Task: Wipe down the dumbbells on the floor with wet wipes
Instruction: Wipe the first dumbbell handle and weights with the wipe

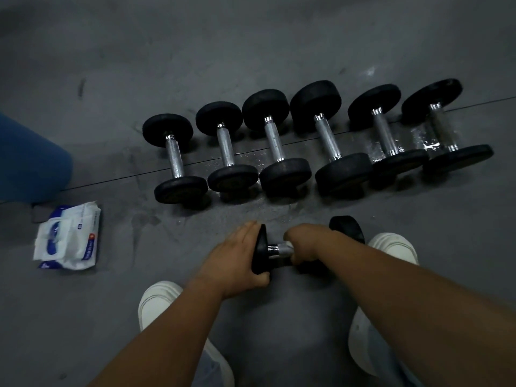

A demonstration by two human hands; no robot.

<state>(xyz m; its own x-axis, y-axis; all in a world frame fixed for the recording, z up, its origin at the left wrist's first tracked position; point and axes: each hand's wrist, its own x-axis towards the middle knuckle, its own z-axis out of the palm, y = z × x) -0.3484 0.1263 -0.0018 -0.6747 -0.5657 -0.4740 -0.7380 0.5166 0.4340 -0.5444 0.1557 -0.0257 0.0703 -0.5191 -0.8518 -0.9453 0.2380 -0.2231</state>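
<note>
Small black-headed dumbbell with chrome handle is held low at the grey rubber floor, between two white shoes. Left hand clasps its left head, thumb curled beneath. Right hand is wrapped round the handle, gripping a white wet wipe against it. Six larger black dumbbells lie in a row beyond. A blue-and-white wipes pack lies far left.

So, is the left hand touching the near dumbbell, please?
Touching: the head view shows the left hand wrapped over the black end of the near dumbbell.
</note>
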